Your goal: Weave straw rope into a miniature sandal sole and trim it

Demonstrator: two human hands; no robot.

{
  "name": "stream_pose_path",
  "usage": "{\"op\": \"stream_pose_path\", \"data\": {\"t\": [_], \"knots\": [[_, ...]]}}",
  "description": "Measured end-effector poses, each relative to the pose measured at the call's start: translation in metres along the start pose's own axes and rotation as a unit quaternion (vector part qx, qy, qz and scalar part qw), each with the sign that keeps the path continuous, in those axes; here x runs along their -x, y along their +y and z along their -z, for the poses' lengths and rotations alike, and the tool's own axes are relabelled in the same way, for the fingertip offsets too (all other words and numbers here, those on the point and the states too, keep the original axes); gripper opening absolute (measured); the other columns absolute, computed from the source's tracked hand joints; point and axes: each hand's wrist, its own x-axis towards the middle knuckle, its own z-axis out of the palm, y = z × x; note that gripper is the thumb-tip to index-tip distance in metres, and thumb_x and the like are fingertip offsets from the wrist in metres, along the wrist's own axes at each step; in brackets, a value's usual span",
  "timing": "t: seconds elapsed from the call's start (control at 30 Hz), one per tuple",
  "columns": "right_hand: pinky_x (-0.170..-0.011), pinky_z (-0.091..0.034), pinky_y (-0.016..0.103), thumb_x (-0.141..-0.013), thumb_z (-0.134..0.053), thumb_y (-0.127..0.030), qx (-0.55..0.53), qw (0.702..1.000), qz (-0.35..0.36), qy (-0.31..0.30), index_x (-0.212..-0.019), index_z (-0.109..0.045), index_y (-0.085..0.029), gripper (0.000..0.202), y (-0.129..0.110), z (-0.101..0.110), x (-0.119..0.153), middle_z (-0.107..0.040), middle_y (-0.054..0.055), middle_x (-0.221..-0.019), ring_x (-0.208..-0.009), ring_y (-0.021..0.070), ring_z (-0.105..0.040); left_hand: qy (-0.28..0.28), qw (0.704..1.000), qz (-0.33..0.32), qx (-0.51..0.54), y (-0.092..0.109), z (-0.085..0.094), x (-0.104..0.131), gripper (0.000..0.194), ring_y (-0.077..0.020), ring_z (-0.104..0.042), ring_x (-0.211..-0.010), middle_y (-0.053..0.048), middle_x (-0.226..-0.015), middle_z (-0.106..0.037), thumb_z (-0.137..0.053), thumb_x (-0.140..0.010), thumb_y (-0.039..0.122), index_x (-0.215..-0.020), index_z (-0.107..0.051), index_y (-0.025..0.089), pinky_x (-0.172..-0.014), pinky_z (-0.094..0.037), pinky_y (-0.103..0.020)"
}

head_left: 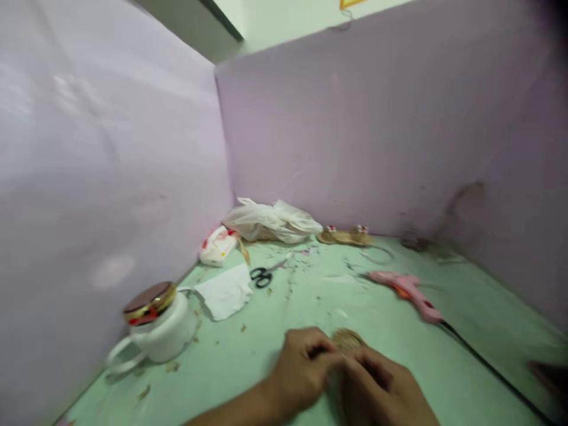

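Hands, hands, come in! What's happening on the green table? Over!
Left hand, right hand: fingertips close together, grip too blurred to tell. Straw-coloured piece there, partly hidden. Pink glue gun to the right, scissors ahead, both apart from hands.

A white pot (171,334) stands near white paper (226,293).

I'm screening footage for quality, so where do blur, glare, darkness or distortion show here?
Head view: the left hand and right hand look blurred, details unclear where they meet; head view: pale glare spots the left wall; head view: the upper right corner is dark, and the white cup leans, perhaps from wide-lens distortion.
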Motion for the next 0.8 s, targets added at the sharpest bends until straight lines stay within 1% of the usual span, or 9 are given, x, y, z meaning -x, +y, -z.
{"op": "stream_pose_path", "data": {"t": [0.03, 0.07, 0.17, 0.27, 0.4, 0.47, 0.63, 0.7, 0.8], "knots": [[-0.051, -0.043, 0.022, -0.064, -0.061, -0.043, -0.009, 0.999, -0.025, -0.029, -0.054, -0.062, -0.016, 0.028, -0.0077, 0.0011, -0.0002, -0.058, 0.002, -0.053, -0.053, 0.0142, -0.052, -0.010, 1.000, -0.004, -0.013, 0.0015, 0.0011, 0.0005, 0.011, -0.0074, -0.040, -0.046, 0.003, -0.048, -0.046, -0.056, -0.065, 0.017, -0.056, -0.060, 0.012, -0.047, -0.031, -0.020], [-0.049, -0.041, 0.022, -0.062, -0.062, -0.041, -0.029, 0.999, -0.037, -0.016, -0.053, -0.060, -0.016, 0.027, -0.0130, 0.0018, -0.0012, -0.055, 0.001, -0.051, -0.050, 0.0125, -0.049, -0.021, 1.000, -0.009, -0.020, 0.0022, 0.0027, 0.0001, 0.012, -0.0069, -0.039, -0.045, 0.003, -0.048, -0.046, -0.056, -0.066, 0.019, -0.057, -0.058, 0.012, -0.045, -0.030, -0.019], [-0.033, -0.023, 0.019, -0.061, -0.062, -0.040, -0.111, 0.987, -0.115, -0.027, -0.055, -0.054, -0.016, 0.026, -0.0158, 0.0029, -0.0047, -0.039, -0.007, -0.040, -0.035, 0.0056, -0.030, -0.062, 0.998, 0.017, 0.005, -0.0003, 0.0072, -0.0046, 0.015, -0.0066, -0.037, -0.042, 0.004, -0.046, -0.046, -0.054, -0.072, 0.026, -0.067, -0.058, 0.013, -0.042, -0.028, -0.019], [-0.031, -0.013, 0.018, -0.062, -0.063, -0.038, -0.204, 0.965, -0.164, -0.032, -0.058, -0.051, -0.017, 0.024, -0.0110, 0.0034, -0.0048, -0.031, -0.011, -0.038, -0.031, 0.0026, -0.020, -0.050, 0.997, 0.045, 0.025, -0.0043, 0.0090, -0.0080, 0.019, -0.0069, -0.038, -0.041, 0.003, -0.046, -0.048, -0.052, -0.075, 0.031, -0.073, -0.058, 0.013, -0.041, -0.027, -0.018], [-0.030, -0.011, 0.017, -0.061, -0.064, -0.035, -0.250, 0.953, -0.170, -0.032, -0.061, -0.051, -0.016, 0.023, -0.0094, 0.0032, -0.0039, -0.034, -0.011, -0.040, -0.032, 0.0016, -0.020, 0.006, 0.999, 0.037, 0.029, -0.0028, 0.0087, -0.0070, 0.020, -0.0065, -0.043, -0.043, 0.001, -0.059, -0.056, -0.057, -0.071, 0.029, -0.080, -0.060, 0.013, -0.041, -0.032, -0.018], [-0.030, -0.011, 0.017, -0.061, -0.065, -0.033, -0.247, 0.953, -0.171, -0.030, -0.060, -0.051, -0.016, 0.022, -0.0107, 0.0029, -0.0040, -0.035, -0.011, -0.040, -0.032, 0.0016, -0.021, 0.011, 1.000, 0.024, 0.011, -0.0002, 0.0084, -0.0061, 0.020, -0.0070, -0.045, -0.045, 0.000, -0.062, -0.058, -0.060, -0.068, 0.028, -0.081, -0.061, 0.012, -0.043, -0.036, -0.019], [-0.031, -0.011, 0.017, -0.061, -0.065, -0.034, -0.229, 0.957, -0.173, -0.038, -0.060, -0.053, -0.014, 0.023, -0.0150, 0.0024, -0.0029, -0.035, -0.010, -0.039, -0.032, 0.0013, -0.021, -0.032, 0.996, -0.064, -0.044, 0.0034, 0.0079, -0.0056, 0.012, -0.0127, -0.055, -0.063, -0.004, -0.070, -0.063, -0.061, -0.069, 0.022, -0.074, -0.067, 0.014, -0.057, -0.043, -0.022], [-0.031, -0.011, 0.017, -0.060, -0.065, -0.034, -0.222, 0.958, -0.174, -0.044, -0.058, -0.053, -0.014, 0.023, -0.0155, 0.0021, -0.0020, -0.035, -0.010, -0.039, -0.031, 0.0010, -0.021, -0.046, 0.993, -0.086, -0.062, 0.0038, 0.0083, -0.0056, 0.010, -0.0133, -0.056, -0.063, -0.004, -0.068, -0.063, -0.059, -0.071, 0.020, -0.068, -0.067, 0.014, -0.058, -0.044, -0.022], [-0.030, -0.012, 0.017, -0.060, -0.063, -0.033, -0.211, 0.959, -0.181, -0.046, -0.058, -0.053, -0.014, 0.021, -0.0148, 0.0019, -0.0016, -0.035, -0.010, -0.038, -0.031, 0.0010, -0.020, -0.063, 0.983, -0.128, -0.115, 0.0038, 0.0103, -0.0048, 0.016, -0.0130, -0.057, -0.061, -0.004, -0.065, -0.063, -0.053, -0.075, 0.017, -0.066, -0.066, 0.015, -0.058, -0.045, -0.023]]}}
